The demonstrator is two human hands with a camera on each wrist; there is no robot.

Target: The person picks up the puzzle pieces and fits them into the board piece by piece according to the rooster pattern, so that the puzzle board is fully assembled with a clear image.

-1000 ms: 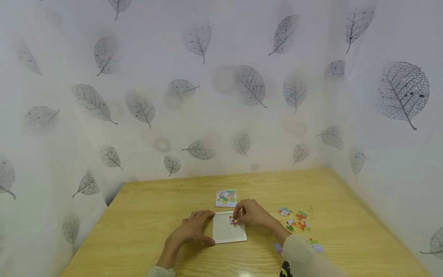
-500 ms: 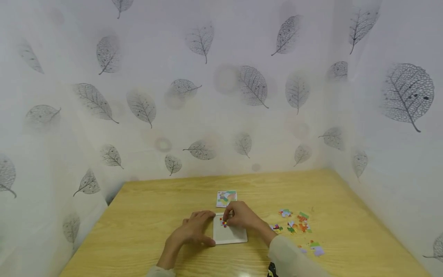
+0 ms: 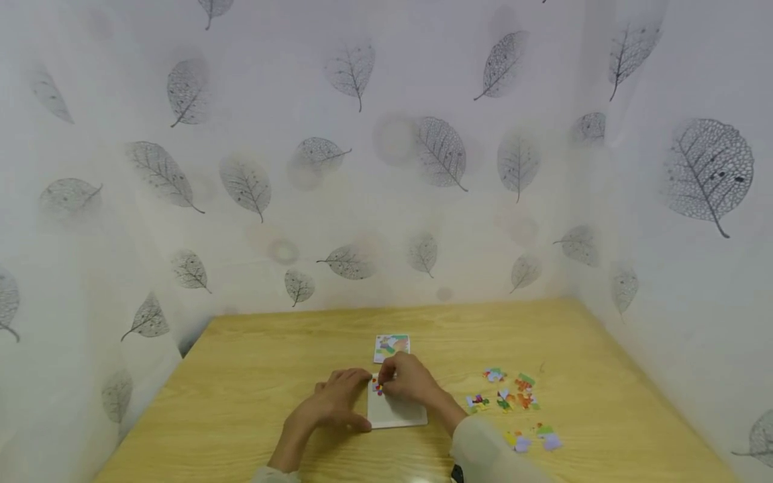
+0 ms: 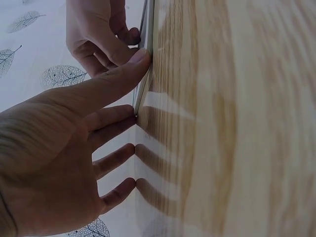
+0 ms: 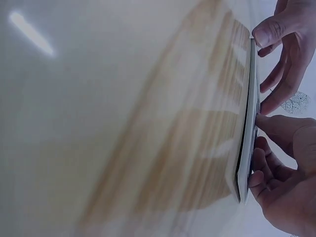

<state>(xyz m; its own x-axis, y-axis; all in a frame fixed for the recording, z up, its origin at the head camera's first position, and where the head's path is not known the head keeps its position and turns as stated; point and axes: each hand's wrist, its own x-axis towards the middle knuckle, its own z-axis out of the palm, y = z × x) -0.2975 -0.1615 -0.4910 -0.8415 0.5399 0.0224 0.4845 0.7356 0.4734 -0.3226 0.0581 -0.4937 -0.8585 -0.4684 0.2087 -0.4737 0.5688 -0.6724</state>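
Note:
A small jigsaw puzzle piece [image 3: 378, 388] with red dots lies at the far left corner of a flat white puzzle tray [image 3: 395, 418] on the table. My right hand [image 3: 412, 384] pinches this piece between thumb and fingertips, partly covering it and the tray's far side. Along the tray's left edge, my left hand [image 3: 333, 404] touches the frame with its thumb at the near corner and its index finger at the far one. In the left wrist view, the other fingers of my left hand [image 4: 59, 143] are spread, fairly straight, their tips on the tabletop.
Behind the tray lies a square picture card [image 3: 391, 348]. Several loose puzzle pieces [image 3: 525, 391] are scattered on the wooden table [image 3: 272, 355] to the right, with more pieces [image 3: 548, 437] nearer the front. A leaf-patterned white curtain [image 3: 386, 201] surrounds the table.
My right hand has slid the puzzle piece leftward across the tray, from its right half to the far left corner. My left hand keeps its place at the tray's left edge.

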